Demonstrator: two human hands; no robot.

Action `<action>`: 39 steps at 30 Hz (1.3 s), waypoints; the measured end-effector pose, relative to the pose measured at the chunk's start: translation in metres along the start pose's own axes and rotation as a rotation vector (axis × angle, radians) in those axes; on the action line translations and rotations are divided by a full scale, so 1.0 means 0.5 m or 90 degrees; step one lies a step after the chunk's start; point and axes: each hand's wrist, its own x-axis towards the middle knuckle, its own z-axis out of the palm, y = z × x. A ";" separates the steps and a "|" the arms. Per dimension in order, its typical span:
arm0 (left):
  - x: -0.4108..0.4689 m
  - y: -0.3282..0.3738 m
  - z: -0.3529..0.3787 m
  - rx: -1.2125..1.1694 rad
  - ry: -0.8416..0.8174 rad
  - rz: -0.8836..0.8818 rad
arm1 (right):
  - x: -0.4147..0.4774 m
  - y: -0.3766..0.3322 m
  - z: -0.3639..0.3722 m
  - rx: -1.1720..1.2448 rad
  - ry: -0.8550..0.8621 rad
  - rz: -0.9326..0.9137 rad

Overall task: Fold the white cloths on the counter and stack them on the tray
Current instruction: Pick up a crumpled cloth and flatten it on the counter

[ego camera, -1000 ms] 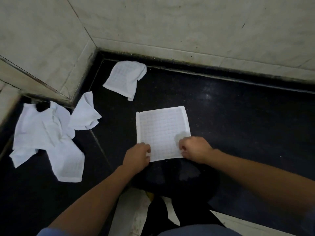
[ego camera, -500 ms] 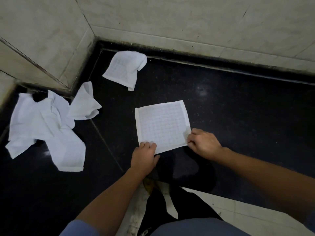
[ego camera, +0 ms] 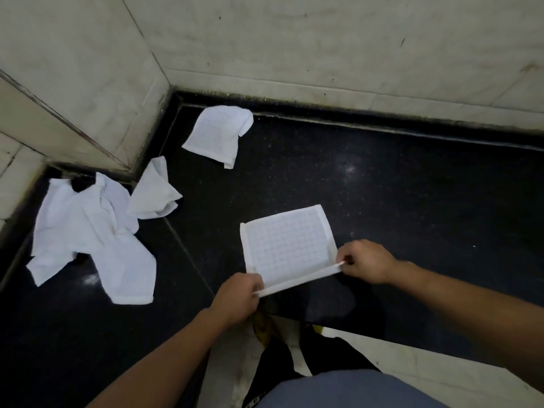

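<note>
We are looking down at a dark worktop (ego camera: 412, 201). At far left a heap of crumpled white cloths (ego camera: 88, 237) is lying, with a bunched cloth (ego camera: 153, 192) and a rumpled cloth (ego camera: 217, 136) beyond it. At centre our left hand (ego camera: 235, 298) and right hand (ego camera: 365, 262) are pinching the flat checked cloth (ego camera: 288, 248) by its near corners, fingers clamped on it, holding that edge raised.

Left hand (ego camera: 235, 298) and right hand (ego camera: 366, 262) pinch the flat cloth's (ego camera: 287, 248) near corners.

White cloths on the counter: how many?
5: flat cloth held by left hand and right hand; back-wall cloth; corner cloth; left heap: upper cloth, lower cloth; may hide more.
</note>
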 end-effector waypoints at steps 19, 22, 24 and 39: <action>0.233 -0.059 -0.113 -0.136 0.270 -0.259 | 0.233 -0.041 -0.071 0.181 0.212 0.297; 0.241 -0.063 -0.108 -0.125 0.258 -0.285 | 0.232 -0.041 -0.069 0.134 0.214 0.287; 0.237 -0.065 -0.109 -0.103 0.247 -0.304 | 0.224 -0.041 -0.073 0.093 0.217 0.275; 0.090 -0.060 -0.028 0.051 0.142 -0.153 | 0.092 -0.016 0.005 0.108 0.149 0.132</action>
